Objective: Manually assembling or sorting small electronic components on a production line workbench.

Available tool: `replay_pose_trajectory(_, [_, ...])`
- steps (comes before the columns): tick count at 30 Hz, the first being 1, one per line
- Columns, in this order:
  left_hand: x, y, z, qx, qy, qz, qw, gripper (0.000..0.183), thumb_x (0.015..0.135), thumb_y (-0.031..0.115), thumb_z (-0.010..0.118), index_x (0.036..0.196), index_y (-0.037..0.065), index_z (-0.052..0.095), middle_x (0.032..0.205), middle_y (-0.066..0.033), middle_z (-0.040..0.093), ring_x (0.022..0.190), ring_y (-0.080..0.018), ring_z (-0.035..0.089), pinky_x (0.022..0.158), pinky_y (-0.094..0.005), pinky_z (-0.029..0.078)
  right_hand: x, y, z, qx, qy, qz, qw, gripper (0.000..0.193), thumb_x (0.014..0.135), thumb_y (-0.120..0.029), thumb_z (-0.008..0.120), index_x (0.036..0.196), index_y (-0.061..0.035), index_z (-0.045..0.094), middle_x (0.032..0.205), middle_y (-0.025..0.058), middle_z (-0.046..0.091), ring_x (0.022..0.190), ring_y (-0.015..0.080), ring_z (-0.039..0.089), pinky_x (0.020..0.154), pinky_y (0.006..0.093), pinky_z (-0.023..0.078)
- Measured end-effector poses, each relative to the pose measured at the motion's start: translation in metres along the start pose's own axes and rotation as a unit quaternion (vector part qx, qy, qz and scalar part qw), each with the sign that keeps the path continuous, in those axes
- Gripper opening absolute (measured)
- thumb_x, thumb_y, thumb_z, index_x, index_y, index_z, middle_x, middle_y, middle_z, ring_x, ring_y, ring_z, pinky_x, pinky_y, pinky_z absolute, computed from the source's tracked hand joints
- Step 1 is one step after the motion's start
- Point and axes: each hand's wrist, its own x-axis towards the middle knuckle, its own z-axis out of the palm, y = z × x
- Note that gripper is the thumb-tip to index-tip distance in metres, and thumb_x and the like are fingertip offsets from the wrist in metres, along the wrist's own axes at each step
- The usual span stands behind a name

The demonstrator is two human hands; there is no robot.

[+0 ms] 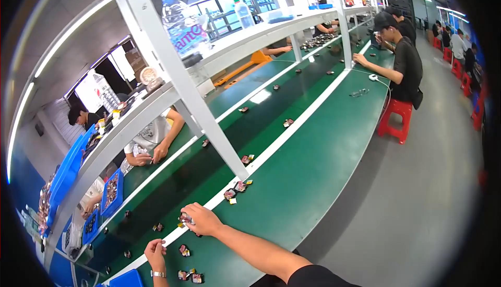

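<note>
My right hand point(202, 219) reaches over the white rail point(214, 201) beside the conveyor, its fingers closed around a small dark part point(185, 218) with reddish and pale patches. My left hand point(155, 252), with a metal-banded watch on the wrist, is lower left by the same rail. Its fingers are curled together; anything between them is too small to make out. Just right of it, on the green tabletop, lies a small black part point(184, 250) with red and yellow patches. Two similar parts point(196, 277) lie nearer me, and more point(230, 194) sit beyond my right hand.
Spaced-out parts lie on the dark green conveyor belt point(219, 160). A white post point(195, 86) rises from the rail and supports a shelf with bottles. A blue tray point(127, 279) stands at the lower left. Co-workers sit across the belt and farther along, one on a red stool point(397, 117).
</note>
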Motion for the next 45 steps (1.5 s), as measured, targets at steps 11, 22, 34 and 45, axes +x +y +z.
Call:
replay_pose_trajectory(11, [-0.028,-0.001,-0.010,-0.121,-0.062,-0.019,0.991,0.021,0.093,0.012,0.055,0.105,-0.002,0.065,0.093,-0.0106,0.071,0.062,-0.0073,0.057,0.053,-0.0204,0.045,-0.010,-0.024,-0.007,0.054,-0.156,-0.042,0.985,0.049,0.076,-0.009,0.074,0.122,-0.0063,0.056,0.121,0.0109,0.059,0.113,0.0296,0.053,0.099,0.0379,0.043])
replay_pose_trajectory(22, [-0.052,-0.004,-0.015,-0.287,-0.258,-0.090,0.918,0.040,0.103,0.028,0.044,0.122,-0.004,0.057,0.090,-0.0070,0.062,0.076,-0.0129,0.060,0.065,-0.0260,0.049,-0.018,-0.101,0.022,0.056,-0.250,-0.120,0.959,0.056,0.078,-0.007,0.073,0.129,-0.0085,0.052,0.120,0.0123,0.057,0.111,0.0297,0.053,0.096,0.0376,0.046])
replay_pose_trajectory(34, [-0.051,0.005,-0.025,-0.364,-0.214,-0.141,0.896,0.040,0.098,0.010,0.050,0.136,-0.004,0.044,0.118,-0.0156,0.060,0.103,-0.0231,0.064,0.088,-0.0346,0.056,-0.004,-0.113,0.041,-0.029,-0.262,-0.175,0.949,0.031,0.075,-0.002,0.069,0.105,-0.0100,0.067,0.127,0.0086,0.055,0.119,0.0312,0.049,0.099,0.0412,0.043])
replay_pose_trajectory(45, [-0.055,0.010,-0.017,-0.282,-0.243,-0.126,0.920,0.034,0.097,0.004,0.049,0.131,0.004,0.049,0.117,-0.0085,0.061,0.103,-0.0153,0.062,0.086,-0.0304,0.055,-0.018,-0.106,0.050,-0.007,-0.192,-0.155,0.969,0.013,0.075,-0.009,0.073,0.085,-0.0065,0.064,0.120,0.0095,0.059,0.113,0.0304,0.054,0.094,0.0404,0.047])
